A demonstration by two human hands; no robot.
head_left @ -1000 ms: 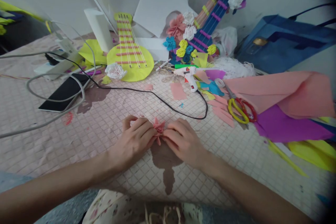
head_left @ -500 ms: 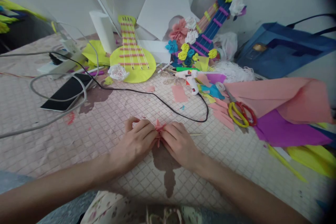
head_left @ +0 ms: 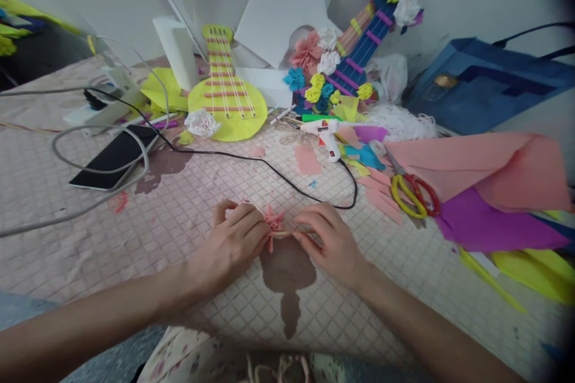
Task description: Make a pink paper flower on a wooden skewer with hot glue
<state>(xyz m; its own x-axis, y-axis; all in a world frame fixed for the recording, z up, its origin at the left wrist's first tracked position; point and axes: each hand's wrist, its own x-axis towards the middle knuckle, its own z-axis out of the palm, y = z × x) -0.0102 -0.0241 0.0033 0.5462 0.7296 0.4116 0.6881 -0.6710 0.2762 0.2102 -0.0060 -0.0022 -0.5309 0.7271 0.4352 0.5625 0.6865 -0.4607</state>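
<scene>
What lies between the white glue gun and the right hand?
Head view: a thin black cord runs between the white glue gun and the right hand.

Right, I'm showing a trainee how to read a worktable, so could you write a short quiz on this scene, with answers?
1. True or false: the left hand holds the pink paper flower.

2. Which is nearest the scissors?
A) black tablet
B) pink paper strips
C) yellow paper guitar

3. Fill in the colour: the cord from the glue gun is ____.

Key: 1 true; 2 B; 3 black.
</scene>
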